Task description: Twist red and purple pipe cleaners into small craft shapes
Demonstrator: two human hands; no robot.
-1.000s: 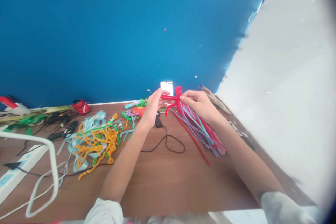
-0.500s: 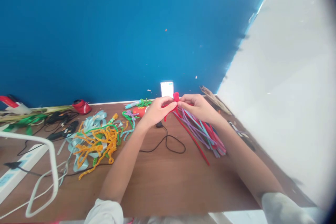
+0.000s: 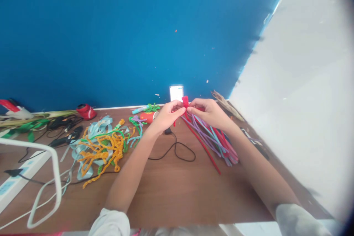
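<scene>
Between my two hands is a small figure of bent red pipe cleaner (image 3: 185,101), held up in front of a lit phone screen (image 3: 176,93). My left hand (image 3: 169,115) pinches it from the left with thumb and fingers. From the right, my right hand (image 3: 206,111) grips it the same way, the thumbs almost meeting. A short red end hangs below the left fingers. Below the right hand and forearm lies a bundle of loose pipe cleaners (image 3: 218,142) in purple, red, pink and light blue. One straight red pipe cleaner (image 3: 206,150) stretches toward me beside it.
At left lies a tangle of orange pipe cleaners (image 3: 106,151) and pale blue ribbon (image 3: 99,129). A red paper cup (image 3: 148,117) lies on its side behind my left wrist. A black cable (image 3: 184,159) loops mid-table. A white power strip (image 3: 20,179) and white frame (image 3: 56,177) stand at left.
My hands stay almost in place, still pinching the red figure. Its top has tilted slightly and looks more upright; the rest of the table is unchanged.
</scene>
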